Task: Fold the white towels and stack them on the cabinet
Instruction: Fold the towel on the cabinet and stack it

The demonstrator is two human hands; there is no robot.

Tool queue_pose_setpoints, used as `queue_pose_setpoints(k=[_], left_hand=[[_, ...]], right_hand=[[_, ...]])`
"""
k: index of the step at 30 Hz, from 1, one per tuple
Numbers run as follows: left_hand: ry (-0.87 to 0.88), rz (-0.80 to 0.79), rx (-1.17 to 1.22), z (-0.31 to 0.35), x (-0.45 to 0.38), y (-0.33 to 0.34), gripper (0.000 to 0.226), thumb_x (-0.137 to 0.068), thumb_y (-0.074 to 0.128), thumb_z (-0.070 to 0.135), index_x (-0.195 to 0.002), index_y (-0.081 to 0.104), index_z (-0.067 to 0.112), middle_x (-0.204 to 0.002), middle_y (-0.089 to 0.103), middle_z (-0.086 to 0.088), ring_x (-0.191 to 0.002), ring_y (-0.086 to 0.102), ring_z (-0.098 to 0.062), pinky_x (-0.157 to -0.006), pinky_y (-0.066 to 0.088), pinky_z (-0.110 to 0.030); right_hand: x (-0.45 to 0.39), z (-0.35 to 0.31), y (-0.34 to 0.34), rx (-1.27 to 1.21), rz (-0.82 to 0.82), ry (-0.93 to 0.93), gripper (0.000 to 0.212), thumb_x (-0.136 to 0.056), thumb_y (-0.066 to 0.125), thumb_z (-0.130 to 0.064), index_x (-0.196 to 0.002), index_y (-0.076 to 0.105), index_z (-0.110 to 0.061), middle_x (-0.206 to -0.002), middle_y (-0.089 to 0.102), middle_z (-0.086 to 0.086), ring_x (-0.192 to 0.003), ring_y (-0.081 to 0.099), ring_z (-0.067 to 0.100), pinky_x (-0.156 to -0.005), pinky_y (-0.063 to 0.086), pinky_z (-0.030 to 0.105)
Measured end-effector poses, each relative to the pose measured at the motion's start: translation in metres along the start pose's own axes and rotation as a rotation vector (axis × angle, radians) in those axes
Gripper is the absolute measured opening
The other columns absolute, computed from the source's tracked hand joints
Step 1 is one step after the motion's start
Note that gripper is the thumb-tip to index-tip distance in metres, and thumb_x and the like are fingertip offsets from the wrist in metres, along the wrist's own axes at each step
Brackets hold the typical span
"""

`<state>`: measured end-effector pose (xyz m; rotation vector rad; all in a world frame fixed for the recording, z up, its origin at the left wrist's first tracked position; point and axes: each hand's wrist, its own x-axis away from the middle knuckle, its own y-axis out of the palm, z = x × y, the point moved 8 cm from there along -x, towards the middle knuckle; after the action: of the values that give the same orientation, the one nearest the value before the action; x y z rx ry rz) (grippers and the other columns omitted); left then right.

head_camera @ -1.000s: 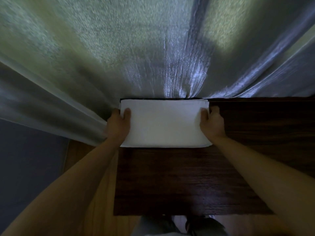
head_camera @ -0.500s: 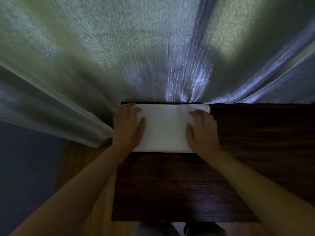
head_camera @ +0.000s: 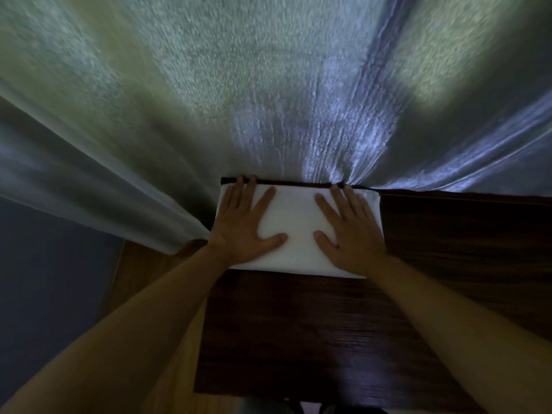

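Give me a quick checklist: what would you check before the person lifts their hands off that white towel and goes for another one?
1. Folded white cloth towel lies fully on the dark wooden cabinet top: ok.
2. Left hand flat on the towel, fingers straight: ok.
3. Right hand flat on the towel, fingers straight: ok.
4. Towel edges look square, no loose corner showing: ok.
5. Shiny grey curtain kept off the towel's far edge: cannot tell, they meet there.
6. How many towels are stacked under the hands: cannot tell.
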<state>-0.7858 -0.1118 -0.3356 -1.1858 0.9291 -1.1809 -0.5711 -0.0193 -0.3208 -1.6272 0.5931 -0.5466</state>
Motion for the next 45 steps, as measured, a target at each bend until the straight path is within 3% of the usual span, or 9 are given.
queue_pose_setpoints(k=[3,9,13,23,29,32,36,40,45], left_hand=[[0.043,-0.067,-0.018,-0.007,0.001,-0.002,0.106,-0.079,0.030,0.092,-0.161,-0.005,0.035,-0.170,-0.009,-0.009,-0.156,-0.012,-0.027,-0.127,-0.002,-0.045],[0.222,-0.022,-0.044,0.048,0.003,-0.018,0.094,-0.094,0.026,0.074,-0.162,0.002,0.014,-0.169,-0.008,-0.016,-0.156,-0.011,-0.033,-0.124,0.004,-0.058],[0.132,-0.057,-0.071,0.058,0.008,-0.005,0.088,-0.094,0.023,0.076,-0.162,-0.003,0.028,-0.170,-0.012,-0.008,-0.155,-0.016,-0.035,-0.120,0.002,-0.064],[0.070,-0.110,-0.032,-0.015,0.010,0.005,0.099,-0.083,0.024,0.091,-0.159,-0.012,0.039,-0.169,-0.018,-0.003,-0.154,-0.019,-0.027,-0.125,-0.009,-0.045],[0.063,-0.317,-0.103,-0.008,0.003,-0.006,0.105,-0.075,0.007,0.096,-0.158,-0.018,0.036,-0.167,-0.022,-0.007,-0.153,-0.023,-0.031,-0.125,-0.009,-0.048],[0.050,-0.424,-0.184,0.004,-0.004,-0.031,0.109,-0.079,0.027,0.092,-0.161,-0.003,0.027,-0.169,-0.005,-0.012,-0.156,-0.005,-0.036,-0.126,0.005,-0.052],[0.165,-0.163,-0.123,0.052,-0.015,-0.094,0.079,-0.090,0.044,0.074,-0.149,0.039,0.021,-0.146,0.051,-0.008,-0.128,0.053,-0.029,-0.099,0.050,-0.046],[0.326,-0.041,-0.038,0.109,-0.021,-0.141,0.045,-0.098,0.051,0.050,-0.126,0.058,0.015,-0.109,0.067,-0.008,-0.095,0.064,-0.029,-0.074,0.050,-0.036],[0.391,-0.046,-0.073,0.170,-0.030,-0.174,0.025,-0.096,0.053,0.037,-0.099,0.056,0.012,-0.094,0.064,-0.009,-0.090,0.065,-0.034,-0.071,0.051,-0.039]], right_hand=[[0.006,0.010,-0.005,-0.004,-0.034,0.012,0.076,-0.098,0.024,-0.066,-0.163,0.005,-0.029,-0.170,0.004,0.010,-0.157,-0.005,0.024,-0.127,0.001,0.041],[-0.008,-0.032,-0.017,-0.050,0.004,-0.100,0.077,-0.098,0.036,-0.054,-0.163,0.005,-0.026,-0.170,-0.005,0.009,-0.156,-0.008,0.032,-0.125,0.005,0.054],[-0.002,-0.029,-0.002,0.007,0.000,-0.032,0.074,-0.099,0.033,-0.058,-0.162,0.008,-0.030,-0.171,-0.001,0.006,-0.157,-0.007,0.031,-0.122,0.006,0.062],[0.012,0.018,-0.001,0.008,-0.007,0.001,0.077,-0.099,0.025,-0.067,-0.163,0.006,-0.029,-0.170,0.007,0.013,-0.157,-0.002,0.028,-0.127,0.002,0.044],[0.006,0.015,-0.004,0.024,-0.247,0.035,0.082,-0.095,0.014,-0.074,-0.161,-0.008,-0.032,-0.169,-0.013,0.009,-0.155,-0.016,0.025,-0.122,-0.014,0.037],[0.001,0.006,-0.022,0.016,-0.380,0.050,0.080,-0.099,0.028,-0.067,-0.162,-0.005,-0.029,-0.169,-0.014,0.008,-0.156,-0.012,0.027,-0.125,-0.004,0.042],[0.001,-0.017,-0.077,-0.051,-0.283,-0.003,0.070,-0.102,0.045,-0.043,-0.162,0.017,-0.020,-0.168,0.015,0.014,-0.152,0.022,0.033,-0.118,0.032,0.046],[0.012,-0.019,-0.129,-0.050,-0.175,0.015,0.046,-0.101,0.047,-0.032,-0.143,0.051,-0.013,-0.134,0.061,0.015,-0.115,0.060,0.036,-0.093,0.052,0.046],[0.035,0.009,-0.168,0.030,-0.167,0.086,0.033,-0.099,0.048,-0.030,-0.121,0.065,-0.012,-0.117,0.066,0.012,-0.107,0.063,0.034,-0.088,0.054,0.043]])
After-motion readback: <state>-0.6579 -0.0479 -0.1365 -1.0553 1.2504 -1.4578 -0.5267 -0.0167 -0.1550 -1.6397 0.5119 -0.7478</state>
